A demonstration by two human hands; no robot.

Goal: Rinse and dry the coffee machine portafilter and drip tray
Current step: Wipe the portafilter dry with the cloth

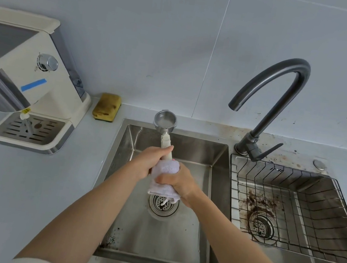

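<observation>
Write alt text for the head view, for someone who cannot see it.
Over a sink, the left hand grips a portafilter by its handle while the right hand holds a pale cloth around the handle's end. A coffee machine, drip tray in place, stands at left; no water runs from the tap.

A pale grey countertop (26,188) runs along the tiled wall, with a cream coffee machine (30,80) standing at its far left, its slotted metal drip tray (32,131) seated in the base toward the near side. Just right of the machine, a stained yellow sponge (107,107) sits against the wall, and beyond it a two-basin steel sink (149,261) is set into the surface. At the far edge between the basins stands a dark gooseneck faucet (266,113), ringed by brown stains on the counter, with a small round metal cap (319,164) just to its right.
</observation>
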